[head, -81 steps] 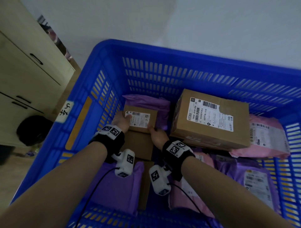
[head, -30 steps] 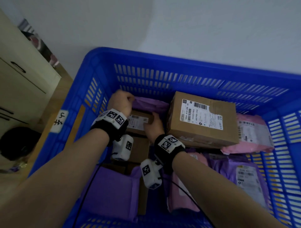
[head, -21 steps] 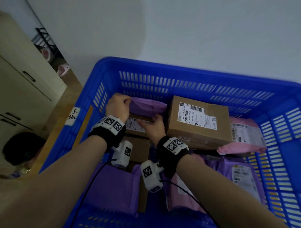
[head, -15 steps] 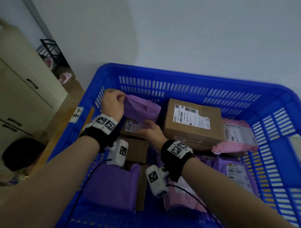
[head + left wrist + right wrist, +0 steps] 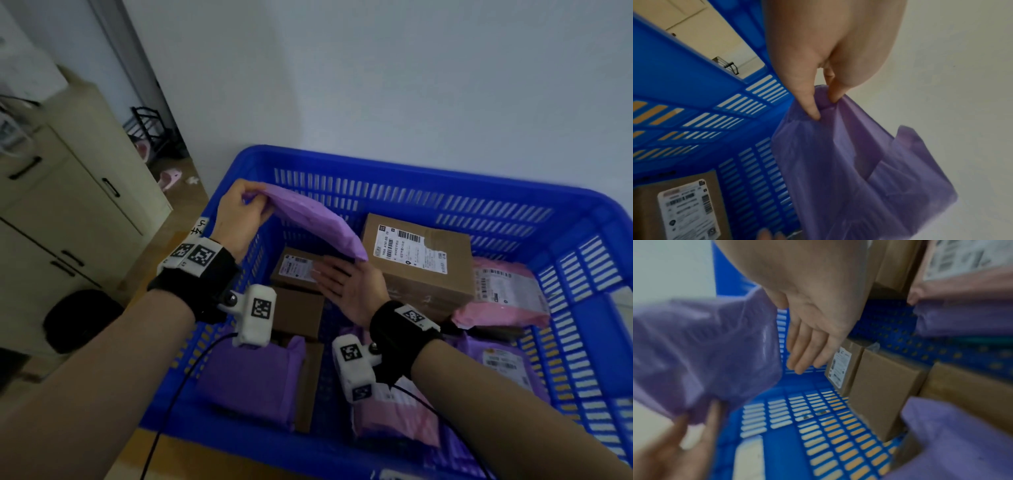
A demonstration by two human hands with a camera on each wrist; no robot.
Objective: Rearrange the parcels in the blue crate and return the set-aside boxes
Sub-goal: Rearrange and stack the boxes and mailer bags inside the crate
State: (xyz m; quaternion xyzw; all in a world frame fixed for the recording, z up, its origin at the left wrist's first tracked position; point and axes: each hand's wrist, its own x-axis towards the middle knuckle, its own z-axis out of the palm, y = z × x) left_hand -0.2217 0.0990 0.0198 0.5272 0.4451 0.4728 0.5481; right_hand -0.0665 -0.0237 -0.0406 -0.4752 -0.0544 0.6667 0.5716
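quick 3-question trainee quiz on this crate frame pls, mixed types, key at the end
1. True or false: the left hand pinches one end of the purple mailer and holds it raised above the small labelled box.
2. Multiple choice: the right hand is
A. gripping the large labelled box
B. open, fingers straight, under the mailer's lower end
C. resting on the blue crate rim
3. Fill in: the parcel lying against the large box's right side is a ____ mailer.

Key
1. True
2. B
3. pink
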